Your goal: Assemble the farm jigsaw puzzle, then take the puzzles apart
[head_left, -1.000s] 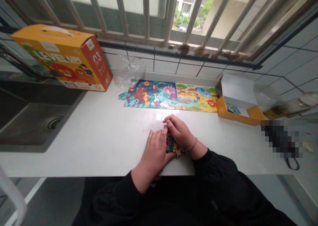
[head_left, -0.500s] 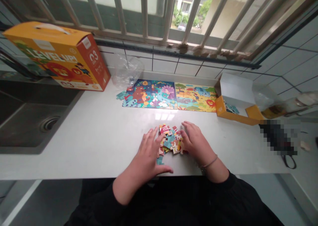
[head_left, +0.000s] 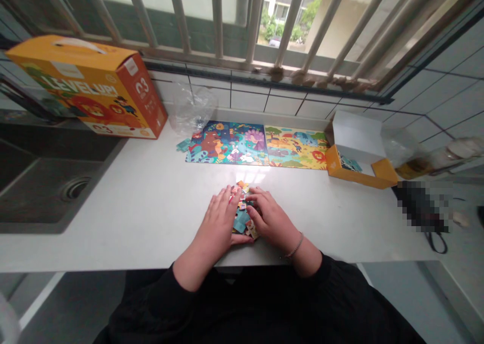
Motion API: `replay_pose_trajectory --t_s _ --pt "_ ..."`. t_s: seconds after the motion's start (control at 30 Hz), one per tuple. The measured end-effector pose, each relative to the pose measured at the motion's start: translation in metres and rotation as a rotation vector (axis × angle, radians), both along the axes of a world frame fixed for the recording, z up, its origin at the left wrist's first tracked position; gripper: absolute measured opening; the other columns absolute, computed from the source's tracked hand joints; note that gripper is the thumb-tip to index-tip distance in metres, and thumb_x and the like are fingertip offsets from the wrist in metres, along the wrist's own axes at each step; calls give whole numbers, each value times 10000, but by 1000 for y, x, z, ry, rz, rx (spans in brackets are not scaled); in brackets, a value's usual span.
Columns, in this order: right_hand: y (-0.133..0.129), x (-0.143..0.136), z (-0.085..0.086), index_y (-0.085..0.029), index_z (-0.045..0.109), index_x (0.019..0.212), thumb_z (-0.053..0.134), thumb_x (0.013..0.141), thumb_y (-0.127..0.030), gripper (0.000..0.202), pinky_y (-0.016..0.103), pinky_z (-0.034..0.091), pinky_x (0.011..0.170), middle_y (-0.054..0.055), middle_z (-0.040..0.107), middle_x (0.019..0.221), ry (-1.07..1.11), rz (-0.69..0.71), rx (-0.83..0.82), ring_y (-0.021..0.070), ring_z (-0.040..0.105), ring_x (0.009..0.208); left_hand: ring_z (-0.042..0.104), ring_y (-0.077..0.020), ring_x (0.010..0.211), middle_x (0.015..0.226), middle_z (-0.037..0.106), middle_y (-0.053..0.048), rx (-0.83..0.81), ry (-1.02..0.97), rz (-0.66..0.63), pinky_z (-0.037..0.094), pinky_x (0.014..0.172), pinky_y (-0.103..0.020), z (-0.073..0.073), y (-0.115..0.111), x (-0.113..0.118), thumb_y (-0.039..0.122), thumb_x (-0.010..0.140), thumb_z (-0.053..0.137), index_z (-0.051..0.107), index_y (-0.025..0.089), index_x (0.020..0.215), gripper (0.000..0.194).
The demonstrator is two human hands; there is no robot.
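A small heap of colourful puzzle pieces [head_left: 241, 220] lies on the white counter near its front edge, between my two hands. My left hand [head_left: 216, 224] rests along the left side of the heap, fingers extended and thumb reaching below it. On the right side, my right hand [head_left: 271, 219] touches the pieces with slightly bent, spread fingers. Both hands cover part of the heap. Behind them, a dark blue animal puzzle [head_left: 230, 143] and a yellow animal puzzle [head_left: 297, 147] lie flat, side by side.
At the back left stands an orange box [head_left: 94, 89], beside crumpled clear plastic [head_left: 192, 110] and a teal piece [head_left: 183, 145]. A sink [head_left: 41, 193] is at left. An open small box [head_left: 355, 170] with pieces inside sits at right, near a dark strapped item [head_left: 421, 205].
My right hand has moved left, closer to my left hand. The pieces between them are pushed into a narrower heap, further left. My left hand has shifted slightly left.
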State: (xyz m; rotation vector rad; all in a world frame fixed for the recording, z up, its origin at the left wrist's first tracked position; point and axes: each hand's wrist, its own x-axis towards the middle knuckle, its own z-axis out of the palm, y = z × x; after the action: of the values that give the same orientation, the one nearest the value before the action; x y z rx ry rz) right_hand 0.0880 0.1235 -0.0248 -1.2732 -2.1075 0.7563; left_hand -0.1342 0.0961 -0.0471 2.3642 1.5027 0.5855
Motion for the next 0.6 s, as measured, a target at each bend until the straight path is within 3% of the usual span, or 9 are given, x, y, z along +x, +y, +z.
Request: replay_pose_trajectory --t_s 0.13,0.27,0.37,0.5,0.6 --pt "6 -13 2 -225 656 1396 512 1165 -404 326 505 558 1177 156 759 1382 162 -56 -52 296 720 1315 382 -485 1695 1808 412 -290 -17 -30 0 291 1370 -733 3 9 3 528 702 1059 287 206 1793 1375" --pt "17 -22 7 -241 682 1282 444 1192 -451 330 432 592 1085 108 790 1271 375 -119 -65 254 758 1202 448 -448 1665 1756 502 -249 -37 -78 -64 305 1368 -725 7 9 2 463 758 1032 350 244 1770 1240" --pt "24 -16 16 -251 697 1201 387 1203 -458 372 434 598 1073 109 788 1232 419 -184 26 258 744 1208 486 -454 1634 1725 529 -248 -27 -87 -61 309 1368 -725 9 7 2 493 729 1053 412 256 1740 1221" --pt "14 13 22 -235 716 1173 404 1185 -418 362 530 550 1120 149 764 1191 110 -318 169 319 708 1197 317 -547 1704 1813 339 -351 9 -19 63 280 1351 -779 7 3 5 668 666 1052 397 181 1747 1355" --pt "-8 34 18 -182 733 1251 547 1126 -427 332 590 563 1048 221 731 1199 -224 -384 149 387 697 1138 322 -541 1704 1809 349 -358 11 12 90 268 1355 -777 6 1 8 711 682 1027 377 168 1756 1368"
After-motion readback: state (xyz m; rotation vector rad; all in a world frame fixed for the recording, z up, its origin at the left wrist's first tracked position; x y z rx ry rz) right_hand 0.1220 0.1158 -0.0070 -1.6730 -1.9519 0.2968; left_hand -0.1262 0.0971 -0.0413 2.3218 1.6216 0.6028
